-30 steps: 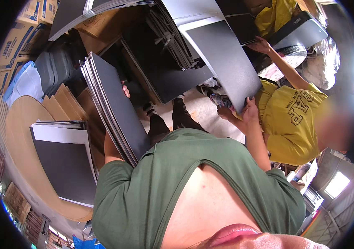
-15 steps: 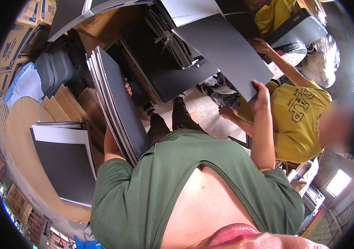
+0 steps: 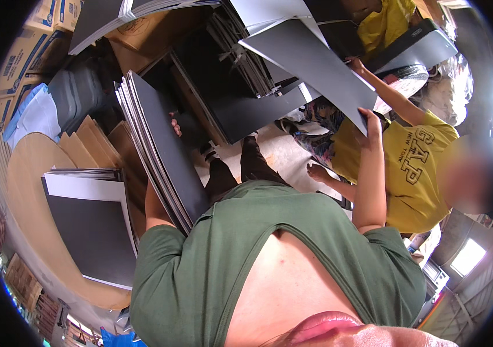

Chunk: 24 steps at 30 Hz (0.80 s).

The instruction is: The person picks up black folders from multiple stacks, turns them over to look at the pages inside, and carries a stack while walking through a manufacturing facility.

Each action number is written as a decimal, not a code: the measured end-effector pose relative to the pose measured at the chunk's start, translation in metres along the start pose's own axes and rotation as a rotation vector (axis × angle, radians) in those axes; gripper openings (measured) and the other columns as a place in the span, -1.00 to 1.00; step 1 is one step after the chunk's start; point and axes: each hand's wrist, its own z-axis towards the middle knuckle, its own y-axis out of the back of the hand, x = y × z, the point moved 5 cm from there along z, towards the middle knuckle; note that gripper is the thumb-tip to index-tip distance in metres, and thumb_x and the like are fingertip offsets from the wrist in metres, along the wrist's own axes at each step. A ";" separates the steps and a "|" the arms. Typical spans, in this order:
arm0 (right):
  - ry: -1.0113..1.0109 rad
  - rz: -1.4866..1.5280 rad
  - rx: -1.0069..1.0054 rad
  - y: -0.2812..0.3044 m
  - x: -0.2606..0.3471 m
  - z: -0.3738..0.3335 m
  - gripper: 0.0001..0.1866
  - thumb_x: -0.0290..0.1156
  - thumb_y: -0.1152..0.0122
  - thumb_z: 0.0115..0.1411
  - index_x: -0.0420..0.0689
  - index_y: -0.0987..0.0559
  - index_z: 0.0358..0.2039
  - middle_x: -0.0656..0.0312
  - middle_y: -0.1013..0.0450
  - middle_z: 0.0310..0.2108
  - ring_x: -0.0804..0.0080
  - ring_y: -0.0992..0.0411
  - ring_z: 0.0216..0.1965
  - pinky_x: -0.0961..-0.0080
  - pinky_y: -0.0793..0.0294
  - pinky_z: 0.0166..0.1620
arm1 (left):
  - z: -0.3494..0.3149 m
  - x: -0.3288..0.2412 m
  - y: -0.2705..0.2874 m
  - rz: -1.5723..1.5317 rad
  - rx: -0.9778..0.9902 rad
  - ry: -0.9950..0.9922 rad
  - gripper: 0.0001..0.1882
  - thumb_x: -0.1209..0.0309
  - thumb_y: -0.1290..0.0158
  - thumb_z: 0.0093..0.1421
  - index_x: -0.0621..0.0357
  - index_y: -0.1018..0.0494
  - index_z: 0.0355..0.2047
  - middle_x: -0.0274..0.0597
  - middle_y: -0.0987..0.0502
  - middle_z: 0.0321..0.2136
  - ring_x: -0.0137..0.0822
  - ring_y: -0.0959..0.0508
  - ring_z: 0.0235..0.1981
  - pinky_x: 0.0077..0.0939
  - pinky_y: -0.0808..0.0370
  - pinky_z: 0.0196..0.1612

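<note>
Tucked against my left side is a stack of dark boards [image 3: 159, 139] with pale edges, standing on end. The fingertips of my left hand [image 3: 175, 124] curl round its right edge; the rest of that hand is behind the boards. With its fingers closed on the near corner, my right hand [image 3: 372, 120] grips a single dark grey board [image 3: 316, 69] that slants up and to the left. A co-worker's hand [image 3: 355, 65] is at the right edge of this board; whether it touches cannot be told.
A co-worker in a yellow shirt [image 3: 417, 168] is close on my right. Tied bundled boards [image 3: 241, 55] lie on a large black panel [image 3: 246, 110] ahead. More boards [image 3: 87, 231] rest on brown cardboard [image 3: 32, 191] at left. Cartons [image 3: 21, 58] are stacked at far left.
The single board has tilted so that its face looks narrower, and my right hand has shifted slightly right. The co-worker has moved a little. The stack on my left has barely moved.
</note>
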 end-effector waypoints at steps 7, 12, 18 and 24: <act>0.178 0.070 0.033 -0.029 -0.016 0.014 -0.68 -0.54 -0.13 0.08 -0.12 -0.42 -0.10 0.19 -0.47 -0.25 0.24 -0.50 -0.27 0.32 -0.53 -0.13 | -0.038 -0.057 0.040 0.277 -0.145 -0.161 -0.37 -0.02 0.22 0.30 0.16 -0.18 0.22 0.03 -0.39 0.00 0.03 -0.40 0.03 -0.01 -0.32 0.10; 0.185 0.033 -0.038 0.006 -0.022 0.008 -0.70 -0.54 -0.14 0.08 -0.14 -0.43 -0.13 0.20 -0.47 -0.25 0.30 -0.49 -0.26 0.33 -0.53 -0.14 | 0.027 -0.020 0.032 0.532 -1.123 -0.306 -0.19 -0.16 -0.06 0.11 0.28 -0.29 0.13 -0.04 -0.37 0.11 -0.10 -0.36 0.11 -0.19 -0.22 0.20; 0.146 0.005 -0.072 0.006 -0.025 0.006 -0.72 -0.51 -0.15 0.08 -0.13 -0.43 -0.15 0.22 -0.47 -0.26 0.30 -0.49 -0.28 0.32 -0.53 -0.16 | 0.021 0.056 0.064 0.827 -1.780 -0.546 -0.26 0.06 -0.17 0.12 0.35 -0.26 0.14 -0.08 -0.35 0.13 -0.14 -0.36 0.12 -0.26 -0.24 0.20; 0.216 -0.002 -0.096 -0.017 -0.034 -0.029 -0.61 -0.50 -0.15 0.06 -0.06 -0.41 -0.05 0.22 -0.43 -0.21 0.31 -0.46 -0.23 0.34 -0.51 -0.14 | -0.003 0.111 0.065 0.270 -1.640 -0.243 -0.39 0.09 -0.14 0.15 0.22 -0.33 0.09 -0.11 -0.40 0.09 -0.12 -0.39 0.09 -0.12 -0.27 0.20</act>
